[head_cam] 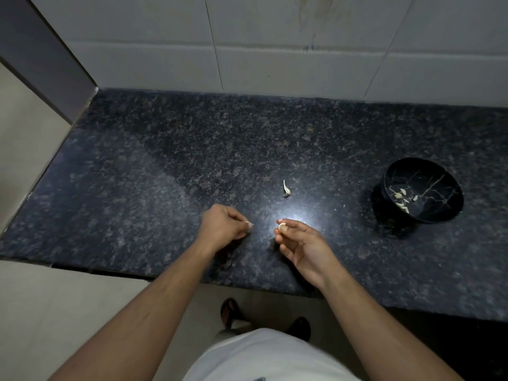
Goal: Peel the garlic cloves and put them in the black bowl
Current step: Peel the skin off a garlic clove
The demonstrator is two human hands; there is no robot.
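Two hands are over the dark speckled bench [165, 149]. The right hand [299, 243] pinches one garlic clove [282, 227] between its thumb and first finger. The clove is pale and looks bare. The other fingers of this hand curl loosely under it. The left hand [224, 224] is curled, and its fingertips pinch one thin, pale bit of garlic skin [248, 223]. The two hands are near each other but do not touch.

From the hands, one black bowl [422, 191] sits on the bench at about 2 o'clock, well apart from them. It has thin pale crack-like lines inside. In the bowl lie about seven small pale garlic cloves [402, 199], all bunched on its left side. They are small, so the count may be a little off.

One loose scrap of skin [286, 188] lies on the bench at 12 o'clock from the right hand, between the hands and the back wall. One tiny pale speck lies on the bench near the bowl, at about 9 o'clock from it.

A bright spot of light shines on the bench just beside the right hand.

Behind the bench, at 12 o'clock, stands a wall of big pale tiles [275, 37]. At 6 o'clock there are a white shirt [261, 358] and two feet in dark sandals [229, 312] on the pale floor.
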